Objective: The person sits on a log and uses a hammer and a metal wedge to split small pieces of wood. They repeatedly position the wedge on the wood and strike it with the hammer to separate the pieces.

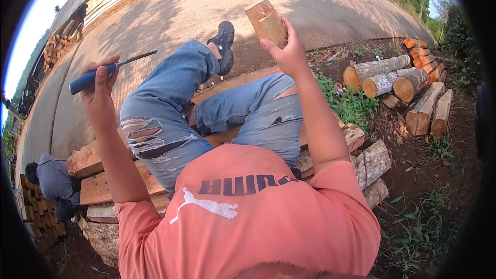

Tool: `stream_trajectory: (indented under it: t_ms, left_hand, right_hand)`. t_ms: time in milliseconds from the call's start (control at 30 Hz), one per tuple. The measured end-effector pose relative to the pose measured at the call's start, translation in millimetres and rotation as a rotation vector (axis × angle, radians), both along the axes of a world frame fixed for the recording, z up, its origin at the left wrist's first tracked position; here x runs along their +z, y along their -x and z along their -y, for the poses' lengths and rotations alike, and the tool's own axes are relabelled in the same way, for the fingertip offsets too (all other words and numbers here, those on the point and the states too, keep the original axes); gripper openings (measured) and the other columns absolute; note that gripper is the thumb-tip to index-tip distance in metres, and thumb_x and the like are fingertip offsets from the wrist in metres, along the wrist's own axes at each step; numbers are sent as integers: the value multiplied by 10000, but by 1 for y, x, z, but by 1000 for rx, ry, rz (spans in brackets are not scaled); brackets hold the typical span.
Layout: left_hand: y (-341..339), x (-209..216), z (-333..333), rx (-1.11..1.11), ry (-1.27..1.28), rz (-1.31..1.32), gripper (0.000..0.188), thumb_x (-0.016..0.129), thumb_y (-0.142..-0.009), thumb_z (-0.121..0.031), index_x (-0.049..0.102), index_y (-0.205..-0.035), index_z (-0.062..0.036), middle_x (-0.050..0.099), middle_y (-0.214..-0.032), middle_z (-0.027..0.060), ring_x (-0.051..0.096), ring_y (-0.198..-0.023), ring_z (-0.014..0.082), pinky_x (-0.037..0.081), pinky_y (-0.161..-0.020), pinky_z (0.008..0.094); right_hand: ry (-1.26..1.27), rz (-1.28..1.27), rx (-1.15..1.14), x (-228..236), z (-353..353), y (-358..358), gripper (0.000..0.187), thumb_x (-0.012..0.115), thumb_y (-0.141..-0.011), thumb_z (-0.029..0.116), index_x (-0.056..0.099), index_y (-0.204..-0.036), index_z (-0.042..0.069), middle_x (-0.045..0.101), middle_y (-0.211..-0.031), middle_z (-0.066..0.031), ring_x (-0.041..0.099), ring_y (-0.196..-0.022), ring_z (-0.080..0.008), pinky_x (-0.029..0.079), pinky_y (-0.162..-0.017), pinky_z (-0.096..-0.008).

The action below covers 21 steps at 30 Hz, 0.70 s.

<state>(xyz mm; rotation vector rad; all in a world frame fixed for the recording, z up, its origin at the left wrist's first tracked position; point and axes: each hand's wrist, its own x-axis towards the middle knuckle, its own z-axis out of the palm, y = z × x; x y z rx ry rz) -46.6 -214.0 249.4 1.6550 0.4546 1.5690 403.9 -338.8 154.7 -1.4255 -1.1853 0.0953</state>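
Observation:
Raised on the left, my left hand [99, 88] is closed around a blue-handled tool [85, 80]. Its slim dark metal shaft points up and to the right; whether it is a screwdriver or a narrow chisel does not show. My right hand [291, 51] holds up a small wooden block [267, 22] by its lower right side, fingers and thumb gripping it. The block is pale brown, with a step or raised edge across its face. Tool and block are well apart. Both are held in the air beyond my knees.
I sit on stacked timber [95, 188], legs bent in torn jeans [170, 108]. Cut logs [380, 85] and split beams [424, 107] lie at the right by green weeds [346, 102]. A paved road [217, 5] runs ahead. Another person [56, 183] is at the left edge.

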Motion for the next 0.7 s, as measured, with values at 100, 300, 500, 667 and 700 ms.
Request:
stream_trajectory:
  t_ms: [100,300,500,667,700]
  left_hand:
    - [-5,-20,-11,-9,78,-9,165,607,-1114,-158,571,-1225,-42,708,-1271,203,666,-1303,339,601,-1080,401]
    - [-18,-82,-49,54,245,29,171,660,-1089,-163,584,-1190,-48,727,-1246,200,693,-1252,313,617,-1024,393]
    - [-41,-135,-96,128,310,-107,193,693,-1071,-172,580,-1193,-73,736,-1232,192,691,-1237,295,599,-994,366]
    - [-43,-145,-121,145,326,-190,212,707,-1064,-187,570,-1189,-84,730,-1228,200,678,-1271,337,576,-1028,406]
    - [-46,-144,-126,133,319,-210,213,716,-1059,-193,577,-1184,-93,730,-1231,214,680,-1272,352,571,-1038,415]
  right_hand:
    - [-31,-148,110,-2,-50,11,998,865,-889,398,357,-1592,-95,578,-1457,-299,611,-1339,-317,539,-1050,-412]
    - [107,-267,239,-65,-111,31,999,871,-887,372,348,-1595,-100,569,-1479,-286,596,-1369,-317,506,-1103,-419]
    - [310,-188,-6,-145,-131,-44,996,878,-870,373,371,-1585,-100,540,-1520,-299,562,-1413,-346,467,-1148,-433]
    - [516,-89,-330,-212,-117,-91,984,867,-856,387,390,-1593,-57,523,-1549,-289,522,-1444,-403,430,-1190,-460]
    - [574,-64,-402,-237,-109,-95,982,867,-853,386,393,-1592,-54,521,-1551,-288,517,-1448,-404,425,-1195,-464]
